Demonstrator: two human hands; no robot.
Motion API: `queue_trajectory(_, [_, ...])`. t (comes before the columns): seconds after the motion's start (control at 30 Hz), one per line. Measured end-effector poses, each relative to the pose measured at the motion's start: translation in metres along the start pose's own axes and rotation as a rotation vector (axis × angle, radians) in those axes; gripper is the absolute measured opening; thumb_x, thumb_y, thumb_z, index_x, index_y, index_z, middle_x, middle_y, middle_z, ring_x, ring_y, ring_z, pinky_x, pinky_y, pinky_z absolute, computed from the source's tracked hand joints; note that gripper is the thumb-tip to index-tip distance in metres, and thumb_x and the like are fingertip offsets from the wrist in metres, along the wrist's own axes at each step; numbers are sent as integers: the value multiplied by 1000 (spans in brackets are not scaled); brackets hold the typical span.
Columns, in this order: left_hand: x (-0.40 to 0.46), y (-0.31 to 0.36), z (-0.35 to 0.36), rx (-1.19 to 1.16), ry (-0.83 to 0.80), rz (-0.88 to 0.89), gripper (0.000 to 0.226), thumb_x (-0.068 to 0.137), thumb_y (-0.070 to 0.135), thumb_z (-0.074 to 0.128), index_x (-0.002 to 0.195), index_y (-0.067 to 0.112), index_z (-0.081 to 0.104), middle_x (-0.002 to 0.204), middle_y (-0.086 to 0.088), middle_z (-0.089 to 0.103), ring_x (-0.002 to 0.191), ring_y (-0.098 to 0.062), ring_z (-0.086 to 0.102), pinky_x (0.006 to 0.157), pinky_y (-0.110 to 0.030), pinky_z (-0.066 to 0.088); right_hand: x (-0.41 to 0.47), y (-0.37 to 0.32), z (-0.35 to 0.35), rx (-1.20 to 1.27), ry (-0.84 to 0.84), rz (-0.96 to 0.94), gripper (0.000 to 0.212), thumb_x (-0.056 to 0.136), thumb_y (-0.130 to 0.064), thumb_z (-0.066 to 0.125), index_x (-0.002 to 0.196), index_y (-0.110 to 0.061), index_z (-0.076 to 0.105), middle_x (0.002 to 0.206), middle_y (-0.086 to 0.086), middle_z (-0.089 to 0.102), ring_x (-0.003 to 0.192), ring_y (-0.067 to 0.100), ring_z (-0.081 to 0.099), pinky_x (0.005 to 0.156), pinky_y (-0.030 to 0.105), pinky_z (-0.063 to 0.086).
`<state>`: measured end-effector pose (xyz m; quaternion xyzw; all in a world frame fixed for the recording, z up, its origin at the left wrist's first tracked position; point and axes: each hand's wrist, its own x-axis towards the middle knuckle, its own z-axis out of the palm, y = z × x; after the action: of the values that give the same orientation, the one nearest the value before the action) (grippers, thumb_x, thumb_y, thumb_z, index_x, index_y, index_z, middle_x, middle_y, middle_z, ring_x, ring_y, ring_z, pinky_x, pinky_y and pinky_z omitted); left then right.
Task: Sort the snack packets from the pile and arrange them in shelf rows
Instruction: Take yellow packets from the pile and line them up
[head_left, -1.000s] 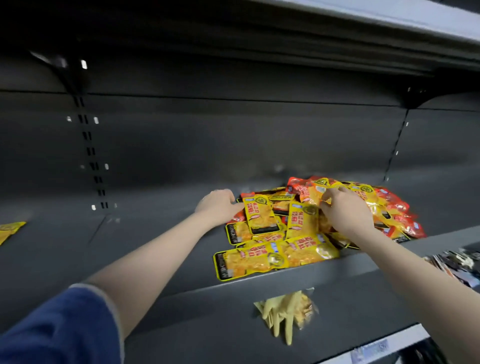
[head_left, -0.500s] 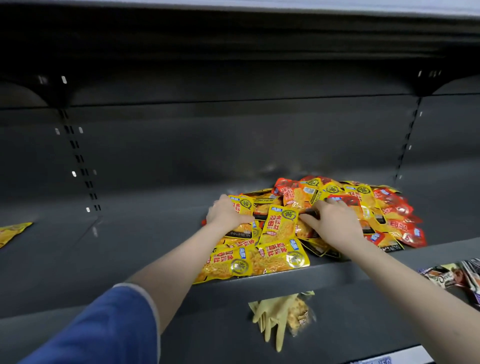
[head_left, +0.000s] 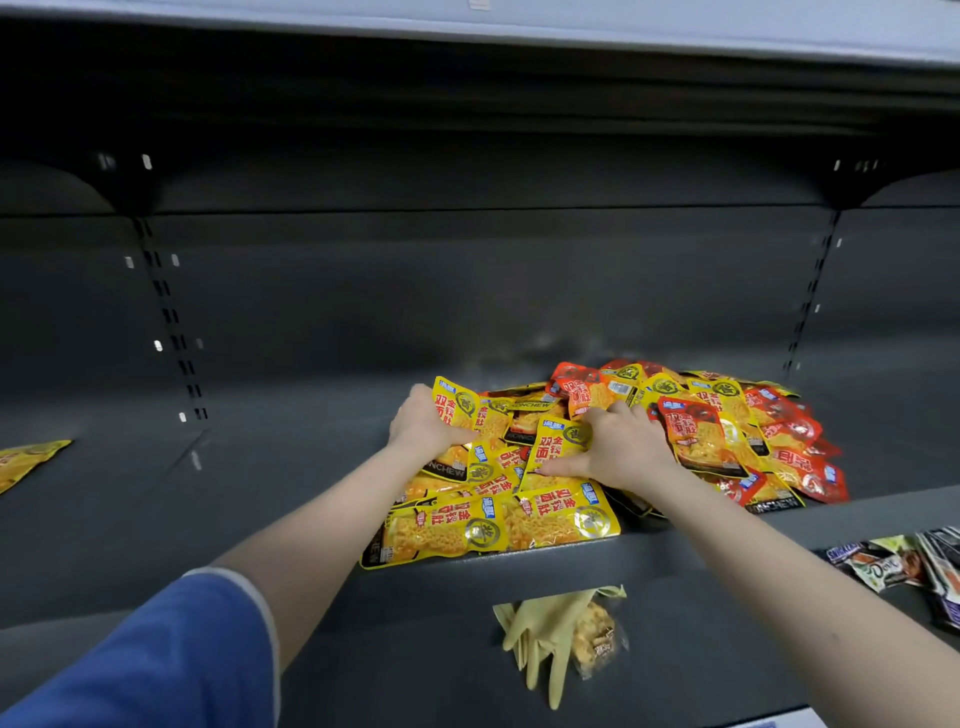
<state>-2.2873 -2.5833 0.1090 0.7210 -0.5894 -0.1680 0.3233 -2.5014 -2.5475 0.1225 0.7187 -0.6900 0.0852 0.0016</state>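
A pile of yellow and red snack packets (head_left: 717, 436) lies on the dark grey shelf (head_left: 291, 467), right of centre. My left hand (head_left: 423, 428) grips a yellow packet (head_left: 460, 405) at the pile's left edge and holds it partly raised. My right hand (head_left: 621, 447) lies on the middle of the pile, its thumb and fingers pinching another yellow packet (head_left: 553, 447). Several yellow packets (head_left: 493, 530) lie flat along the shelf's front edge, below my hands. The red packets sit mostly on the right side.
One yellow packet (head_left: 28, 462) lies alone on the shelf at far left. Yellow rubber gloves (head_left: 545, 639) and a clear snack bag hang below the shelf's front lip. Dark packets (head_left: 893, 561) fill the lower shelf at right. Another shelf overhangs close above.
Both hands have drawn closer together over the pile's left half. My left hand has lifted a yellow packet; my right hand has moved left onto another yellow packet. Front packets shifted slightly.
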Motion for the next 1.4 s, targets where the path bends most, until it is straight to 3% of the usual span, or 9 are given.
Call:
queue_trajectory(0.17, [-1, -10, -14, -77, 51, 32, 64, 73, 27, 80, 120, 7, 41, 114, -10, 60, 106, -27, 57, 85, -36, 45, 6, -14, -5, 108, -36, 12, 94, 60, -62, 76, 132, -17, 37, 132, 9, 47, 125, 30, 40, 100, 40, 38])
queue_trajectory(0.3, [-3, -20, -30, -145, 91, 51, 56, 74, 22, 78, 116, 8, 44, 105, -5, 59, 103, -26, 59, 85, -37, 46, 5, -27, -4, 330, -50, -48, 84, 66, -31, 85, 131, -16, 35, 122, 9, 57, 105, 27, 55, 78, 31, 42])
queue_trajectory(0.4, [-4, -29, -43, -187, 118, 49, 53, 75, 20, 77, 115, 8, 45, 100, -2, 57, 102, -25, 58, 85, -36, 47, 8, -32, -6, 478, -14, -30, 89, 63, -21, 87, 136, -14, 36, 128, 8, 55, 113, 27, 54, 87, 34, 45])
queue_trajectory(0.57, [-3, -48, -66, -279, 178, 3, 49, 77, 22, 76, 115, 8, 47, 111, -8, 62, 104, -25, 59, 90, -39, 47, 22, -30, -5, 773, 28, 5, 35, 65, -20, 85, 92, -5, 69, 95, 12, 72, 91, 27, 67, 85, 44, 53])
queue_trajectory(0.73, [-9, -65, -91, -357, 238, -40, 42, 77, 19, 75, 108, 10, 48, 108, -9, 61, 102, -25, 59, 85, -35, 46, 23, -41, -10, 965, 73, -102, 16, 79, -23, 75, 89, -16, 64, 95, 6, 71, 88, 21, 67, 80, 38, 54])
queue_trajectory(0.87, [-17, -81, -110, -376, 289, -78, 43, 77, 19, 74, 111, 9, 49, 108, -8, 62, 99, -24, 60, 81, -33, 47, 26, -60, -10, 1029, 52, -193, 20, 88, -22, 66, 104, -14, 59, 95, 1, 68, 74, 10, 61, 55, 18, 41])
queue_trajectory(1.1, [-40, -127, -159, -400, 364, -110, 37, 78, 16, 73, 105, 8, 49, 104, -8, 63, 91, -23, 61, 72, -30, 44, 31, -133, 1, 1101, -46, -227, 26, 89, -19, 63, 113, -9, 57, 107, 5, 67, 95, 21, 64, 80, 34, 51])
queue_trajectory(1.27, [-41, -185, -215, -369, 433, -139, 38, 79, 18, 72, 106, 10, 47, 105, -7, 60, 91, -22, 58, 74, -29, 39, 19, -210, 15, 1100, -130, -233, 13, 87, -14, 65, 99, -11, 62, 100, 6, 67, 90, 21, 64, 79, 33, 50])
queue_trajectory(1.4, [-32, -253, -266, -371, 426, -158, 41, 78, 19, 73, 109, 8, 50, 108, -9, 63, 98, -26, 62, 78, -31, 45, 7, -286, 29, 1147, -193, -204, 13, 87, -9, 65, 79, -18, 59, 81, 0, 65, 60, 5, 61, 47, 14, 46])
